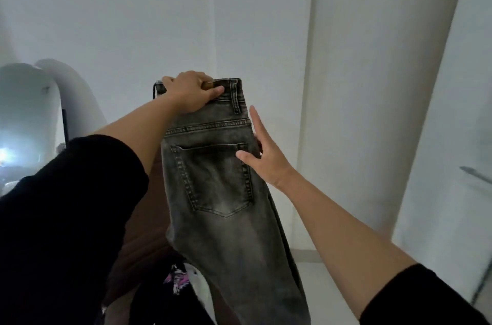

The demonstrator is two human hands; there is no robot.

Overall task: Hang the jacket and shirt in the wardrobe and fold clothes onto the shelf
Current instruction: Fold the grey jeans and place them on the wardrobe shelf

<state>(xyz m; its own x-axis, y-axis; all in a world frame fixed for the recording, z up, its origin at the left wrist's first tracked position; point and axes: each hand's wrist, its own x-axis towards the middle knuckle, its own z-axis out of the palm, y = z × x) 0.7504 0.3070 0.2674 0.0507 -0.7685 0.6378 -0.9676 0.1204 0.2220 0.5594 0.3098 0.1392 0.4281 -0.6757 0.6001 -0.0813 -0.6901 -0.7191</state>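
Jeans (221, 181): grey denim, folded lengthwise, hanging below the left hand so the legs align, likely for folding.
Left hand (190, 93): fingers curled round the waistband, bearing the weight.
Right hand (262, 150): fingers straight, flat against the jeans' right edge, steadying.
Containers: no wardrobe or shelf identifiable; patterned clothing (177, 280) lies beneath both hands.

— Was there any writing to read on the jeans (213, 178)?

— None. The waistband, belt loop and back pocket showed only stitching, and no brand patch or size tag could be made out.

— And elsewhere?

— Nothing legible either. The patterned cloth (177, 280) below carried pink and white shapes, not letters, and the white wall (159, 18) bore no sign or number.
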